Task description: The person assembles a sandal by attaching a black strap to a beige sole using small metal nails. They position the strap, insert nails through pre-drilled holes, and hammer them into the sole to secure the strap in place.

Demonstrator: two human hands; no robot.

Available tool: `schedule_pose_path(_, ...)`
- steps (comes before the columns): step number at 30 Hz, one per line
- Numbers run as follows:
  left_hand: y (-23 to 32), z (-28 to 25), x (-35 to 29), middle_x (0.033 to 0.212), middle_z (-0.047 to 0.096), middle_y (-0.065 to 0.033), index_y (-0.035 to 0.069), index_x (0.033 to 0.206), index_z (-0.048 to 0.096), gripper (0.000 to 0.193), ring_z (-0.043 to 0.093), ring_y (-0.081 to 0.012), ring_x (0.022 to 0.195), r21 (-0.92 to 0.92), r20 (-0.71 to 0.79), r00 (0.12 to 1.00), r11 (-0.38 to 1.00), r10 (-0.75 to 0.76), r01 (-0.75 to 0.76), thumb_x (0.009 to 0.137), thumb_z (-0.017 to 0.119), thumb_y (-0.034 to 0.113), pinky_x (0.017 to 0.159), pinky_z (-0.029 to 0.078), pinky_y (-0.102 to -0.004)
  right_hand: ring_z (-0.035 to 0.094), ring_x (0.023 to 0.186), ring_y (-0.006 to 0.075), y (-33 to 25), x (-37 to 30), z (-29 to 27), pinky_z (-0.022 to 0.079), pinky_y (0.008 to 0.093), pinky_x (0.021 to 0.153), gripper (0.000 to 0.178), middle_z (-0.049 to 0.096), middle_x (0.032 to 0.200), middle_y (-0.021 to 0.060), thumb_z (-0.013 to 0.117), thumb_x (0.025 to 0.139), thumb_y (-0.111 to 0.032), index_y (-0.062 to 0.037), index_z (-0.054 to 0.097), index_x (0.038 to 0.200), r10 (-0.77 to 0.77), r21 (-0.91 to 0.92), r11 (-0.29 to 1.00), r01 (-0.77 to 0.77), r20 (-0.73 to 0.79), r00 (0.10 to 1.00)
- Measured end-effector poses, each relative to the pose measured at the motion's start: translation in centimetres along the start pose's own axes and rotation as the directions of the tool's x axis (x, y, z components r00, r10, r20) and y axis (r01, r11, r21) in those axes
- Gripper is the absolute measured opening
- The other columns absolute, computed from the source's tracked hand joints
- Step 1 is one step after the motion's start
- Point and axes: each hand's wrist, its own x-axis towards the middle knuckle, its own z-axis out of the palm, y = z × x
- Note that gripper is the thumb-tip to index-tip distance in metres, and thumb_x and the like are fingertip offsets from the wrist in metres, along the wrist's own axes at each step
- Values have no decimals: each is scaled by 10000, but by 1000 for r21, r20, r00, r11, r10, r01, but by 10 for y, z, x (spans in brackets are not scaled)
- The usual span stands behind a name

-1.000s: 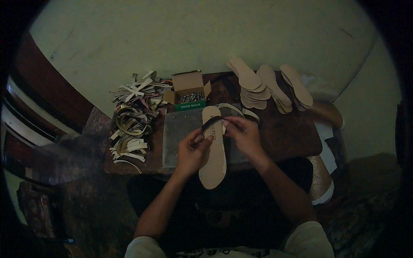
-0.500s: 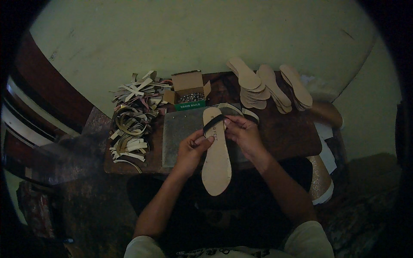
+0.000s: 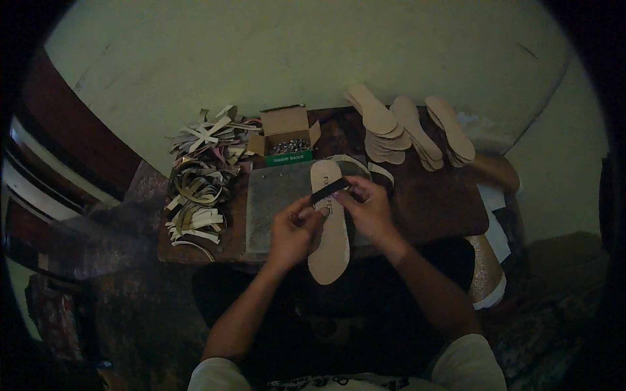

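Observation:
A pale insole (image 3: 330, 251) lies lengthwise between my hands, its heel end toward me and overhanging the table's near edge. Across its far part runs a short black strap (image 3: 330, 189). My left hand (image 3: 291, 229) is closed at the insole's left edge, with its fingers at the strap's left end. On the other side my right hand (image 3: 370, 212) pinches the strap's right end between thumb and fingers. Whether the strap is fixed to the insole is hidden by my fingers. Beyond the insole, other strapped pieces (image 3: 380, 173) lie partly covered.
A grey slab (image 3: 267, 208) lies on the dark wooden table (image 3: 450, 215). Behind it stands an open cardboard box (image 3: 289, 156) of nails. Strap pieces (image 3: 199, 182) are heaped at left; stacked insoles (image 3: 378, 120) sit at far right. A wall rises behind.
The insole has shifted a little away from me. The strap's right end, with my right hand, has moved slightly right and nearer, and the strap looks straighter.

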Motion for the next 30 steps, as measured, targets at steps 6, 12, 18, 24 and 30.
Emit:
schedule_pose_path(6,-18,-18,11,883,688,-47,-37,1122,655,300,613,-88,763,210,20,983,960,185,-185,892,696,151,684,481,-229,641,871,112,-10,3,-3,510,272,777,195,709,958,79,655,894,-52,30,682,1069,81,-62,995,-76,80,993)
schedule_pose_path(12,0,-18,11,832,694,-54,-32,1087,673,295,621,-96,752,97,-39,999,995,11,-7,884,720,177,706,491,-233,636,850,101,-9,2,-12,509,269,774,211,714,935,63,668,899,-93,28,689,1071,79,-83,994,-64,194,978)
schedule_pose_path(18,-7,-24,13,883,694,-47,0,1065,682,290,630,-94,788,-117,-19,998,991,-64,61,914,691,247,739,502,-241,622,829,87,-12,1,-6,502,264,763,209,707,901,48,672,907,-133,27,696,1040,110,-100,991,-88,244,964)
schedule_pose_path(24,-17,-27,18,966,680,-55,9,1079,664,310,636,-117,849,-221,28,996,971,-87,91,944,646,287,789,516,-253,618,816,84,-14,-2,-5,499,257,737,200,704,892,50,670,908,-130,29,695,1026,125,-125,987,-98,235,964)
schedule_pose_path(30,-19,-26,22,1007,670,-77,2,1111,641,323,641,-148,886,-310,100,983,934,-156,180,966,605,289,827,526,-292,637,805,100,-2,-1,-5,507,266,706,232,706,891,73,687,896,-138,38,681,1046,162,-121,982,-143,165,973)
